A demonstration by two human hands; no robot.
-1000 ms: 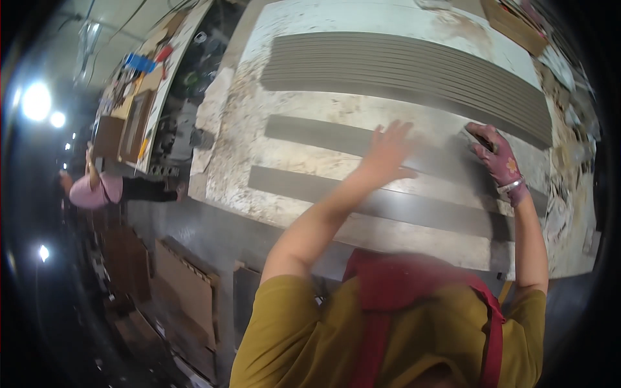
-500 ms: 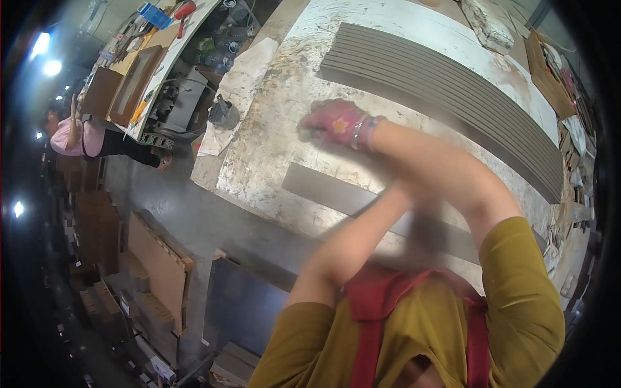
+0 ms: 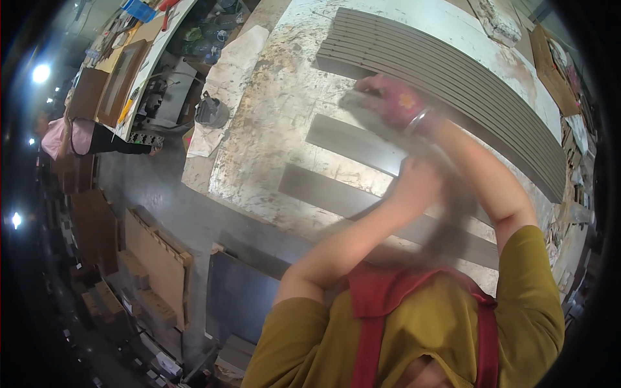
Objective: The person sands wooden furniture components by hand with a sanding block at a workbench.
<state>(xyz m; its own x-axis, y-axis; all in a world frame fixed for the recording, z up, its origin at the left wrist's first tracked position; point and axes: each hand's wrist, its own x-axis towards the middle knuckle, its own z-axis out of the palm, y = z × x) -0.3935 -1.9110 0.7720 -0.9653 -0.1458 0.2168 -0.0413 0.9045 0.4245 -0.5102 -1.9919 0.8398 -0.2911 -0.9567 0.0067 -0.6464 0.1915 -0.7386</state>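
My right hand (image 3: 388, 103), in a pink glove with a yellow flower and grey fingers, is above the worktable near the stack of long grey strips (image 3: 446, 71). Motion smears its fingers, so I cannot make out whether it holds anything. Below it lies one loose grey strip (image 3: 352, 143), and closer to me a second loose strip (image 3: 317, 187) runs roughly parallel. My left hand (image 3: 422, 180) reaches over these two strips, partly behind my right forearm. Blur and the forearm hide its fingers.
The stained white worktable (image 3: 246, 155) has a cloth (image 3: 242, 58) and a dark cup (image 3: 212, 112) on its left side. Across an aisle stands a bench (image 3: 152, 68) with tools and panels, with a person in pink (image 3: 77, 136) beside it. Brown boards (image 3: 158, 265) lean at lower left.
A second loose strip now lies between the stack and the nearer strip. My right hand has moved right and slightly away from me; my left hand has shifted slightly right.
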